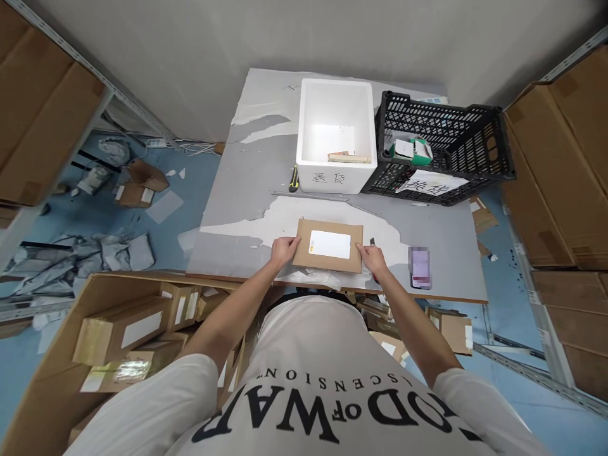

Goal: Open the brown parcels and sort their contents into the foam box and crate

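Observation:
A flat brown cardboard box [304, 260] with a white label [330, 244] lies near the table's front edge. My left hand [284, 251] grips its left side, thumb on top. On the opposite side, my right hand [371, 258] pinches the right edge between thumb and fingers. Close by my right hand, a dark-and-red tool [373, 242] shows in part; the hand hides the rest. A yellow-and-black utility knife [294, 179] rests farther back, beside a white foam box.
The white foam box [336, 178] holds a few thin items. Beside it, a black plastic crate [441, 180] contains small green-and-white boxes [412, 151]. A phone [420, 267] lies at the right of the table [223, 209]. A large carton [52, 373] full of parcels stands at front left; shelves flank both sides.

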`<state>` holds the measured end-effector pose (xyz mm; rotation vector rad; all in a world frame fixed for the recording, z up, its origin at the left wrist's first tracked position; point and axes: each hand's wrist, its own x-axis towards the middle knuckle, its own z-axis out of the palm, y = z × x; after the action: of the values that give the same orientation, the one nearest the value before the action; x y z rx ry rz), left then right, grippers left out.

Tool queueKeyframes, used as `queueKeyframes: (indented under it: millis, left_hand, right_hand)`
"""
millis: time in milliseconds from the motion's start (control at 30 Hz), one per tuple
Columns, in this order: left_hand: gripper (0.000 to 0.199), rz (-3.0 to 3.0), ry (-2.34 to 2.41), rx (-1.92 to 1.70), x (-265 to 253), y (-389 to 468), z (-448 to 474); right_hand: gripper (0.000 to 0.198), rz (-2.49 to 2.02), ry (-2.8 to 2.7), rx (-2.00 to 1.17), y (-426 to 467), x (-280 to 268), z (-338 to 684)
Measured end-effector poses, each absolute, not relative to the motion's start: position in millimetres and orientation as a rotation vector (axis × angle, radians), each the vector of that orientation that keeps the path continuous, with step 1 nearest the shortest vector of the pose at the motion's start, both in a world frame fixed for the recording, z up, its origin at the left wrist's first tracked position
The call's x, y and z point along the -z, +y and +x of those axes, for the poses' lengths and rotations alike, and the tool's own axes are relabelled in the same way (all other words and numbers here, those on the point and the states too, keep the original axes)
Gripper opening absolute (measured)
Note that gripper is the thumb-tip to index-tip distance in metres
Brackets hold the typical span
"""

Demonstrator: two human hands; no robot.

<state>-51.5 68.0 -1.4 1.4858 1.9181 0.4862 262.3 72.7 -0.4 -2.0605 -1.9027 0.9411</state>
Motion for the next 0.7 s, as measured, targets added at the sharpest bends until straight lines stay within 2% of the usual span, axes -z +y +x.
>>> queueKeyframes:
  millis: [400,600,700]
  left_hand:
    - [0.045,1.259,1.762,-0.726,23.0,56.1,-56.6]
    - [0.056,0.973,1.620,-0.820,49.9,27.4,-69.6]
    - [0.061,1.079,1.545,-0.767,59.8,5.3,-72.5]
  right_hand:
    - [0.072,-2.023,-1.714,-0.986,67.4,13.9,266.4]
    - [0.054,-1.854,-1.527,-1.155,29.6,39.7,284.5]
    - [0.068,-1.726,-1.737,-1.181,8.0,48.7,284.9]
